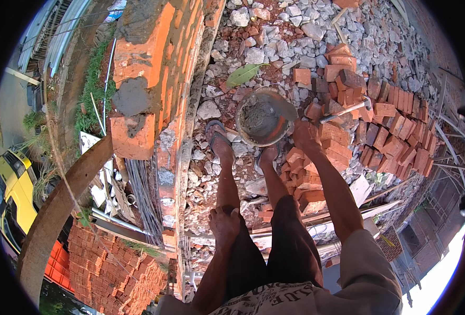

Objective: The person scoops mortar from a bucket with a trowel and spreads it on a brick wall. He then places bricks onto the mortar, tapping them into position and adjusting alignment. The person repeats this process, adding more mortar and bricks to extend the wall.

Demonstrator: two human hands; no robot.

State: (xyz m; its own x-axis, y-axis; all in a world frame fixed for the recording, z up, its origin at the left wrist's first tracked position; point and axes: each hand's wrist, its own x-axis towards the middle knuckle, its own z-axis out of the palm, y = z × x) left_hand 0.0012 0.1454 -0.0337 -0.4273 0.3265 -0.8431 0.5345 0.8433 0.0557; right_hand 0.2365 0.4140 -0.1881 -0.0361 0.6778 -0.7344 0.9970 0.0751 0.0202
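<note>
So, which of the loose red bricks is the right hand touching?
The right hand rests on the brick directly right of the mortar pan, at the near edge of the pile below the hammer; the other bricks lie untouched.

The right hand (304, 132) reaches down onto a red brick (331, 132) in the brick pile (395, 131), just beside the mortar pan (264, 118) near the sandalled feet (218, 137), while the left hand (224, 223) rests on the thigh, and the brick wall (153, 79) with grey mortar stands at left.
</note>
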